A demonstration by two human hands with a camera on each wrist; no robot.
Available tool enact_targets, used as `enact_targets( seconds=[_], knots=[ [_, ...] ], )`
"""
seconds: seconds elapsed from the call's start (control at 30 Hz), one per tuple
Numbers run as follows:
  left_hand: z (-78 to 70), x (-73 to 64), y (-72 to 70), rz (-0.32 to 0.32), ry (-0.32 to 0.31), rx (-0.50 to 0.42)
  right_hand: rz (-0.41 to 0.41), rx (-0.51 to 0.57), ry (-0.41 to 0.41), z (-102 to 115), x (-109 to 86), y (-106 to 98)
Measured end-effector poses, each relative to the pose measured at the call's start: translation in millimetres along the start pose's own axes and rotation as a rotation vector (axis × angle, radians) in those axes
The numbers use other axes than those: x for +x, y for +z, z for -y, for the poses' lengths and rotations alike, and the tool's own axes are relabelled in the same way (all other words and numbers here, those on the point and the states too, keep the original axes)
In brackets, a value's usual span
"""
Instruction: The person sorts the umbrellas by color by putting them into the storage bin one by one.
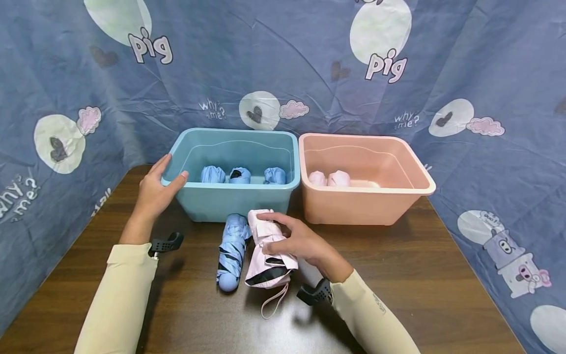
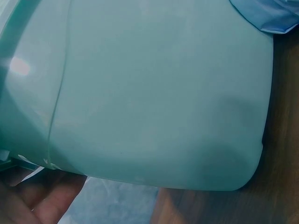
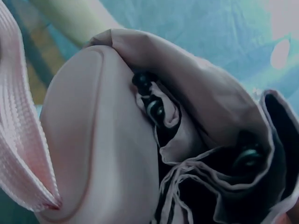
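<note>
A folded pink umbrella [image 1: 265,268] with dark showing between its folds lies in the middle of the table, its wrist strap [image 1: 278,302] trailing toward me. My right hand [image 1: 300,238] grips it from the right, thumb and fingers around the pink fabric. In the right wrist view the umbrella's smooth handle [image 3: 74,135] and dark rib tips fill the picture. Just left of it lies a rolled blue umbrella [image 1: 232,250] with a round handle end. My left hand [image 1: 155,189] rests its extended fingers and thumb on the near left corner of the blue bin [image 1: 234,201].
Several rolled blue umbrellas [image 1: 213,174] stand in the blue bin. Beside it is a pink bin [image 1: 353,209] with two pale pink bundles [image 1: 339,178] at its left end. A blue printed cloth [image 1: 309,59] hangs behind the brown wooden table [image 1: 398,275].
</note>
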State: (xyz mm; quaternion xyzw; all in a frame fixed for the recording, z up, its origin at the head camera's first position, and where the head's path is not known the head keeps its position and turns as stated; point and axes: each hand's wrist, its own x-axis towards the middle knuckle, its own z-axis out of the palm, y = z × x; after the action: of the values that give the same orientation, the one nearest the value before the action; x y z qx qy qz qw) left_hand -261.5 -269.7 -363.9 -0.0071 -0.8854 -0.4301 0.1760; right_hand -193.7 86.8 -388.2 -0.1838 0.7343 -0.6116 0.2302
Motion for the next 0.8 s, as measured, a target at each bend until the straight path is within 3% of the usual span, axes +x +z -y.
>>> enact_targets(
  seconds=[0.17,0.33,0.53,0.8],
  knots=[
    [-1.3,-0.3,-0.8,0.004,-0.005,0.008,0.027,-0.035,-0.032,16.0,-13.5,-0.2],
    [-1.6,-1.3,-1.3,0.009,-0.007,-0.001,0.021,0.004,-0.043,30.9,-26.7,-1.2],
    [0.2,-1.0,-2.3,0.009,-0.006,0.004,-0.005,0.144,-0.033,43.0,-36.1,-9.0],
    [5.0,-0.4,-1.8,0.005,0.012,0.001,-0.022,0.353,-0.132,47.4,-39.5,-28.6]
  ],
)
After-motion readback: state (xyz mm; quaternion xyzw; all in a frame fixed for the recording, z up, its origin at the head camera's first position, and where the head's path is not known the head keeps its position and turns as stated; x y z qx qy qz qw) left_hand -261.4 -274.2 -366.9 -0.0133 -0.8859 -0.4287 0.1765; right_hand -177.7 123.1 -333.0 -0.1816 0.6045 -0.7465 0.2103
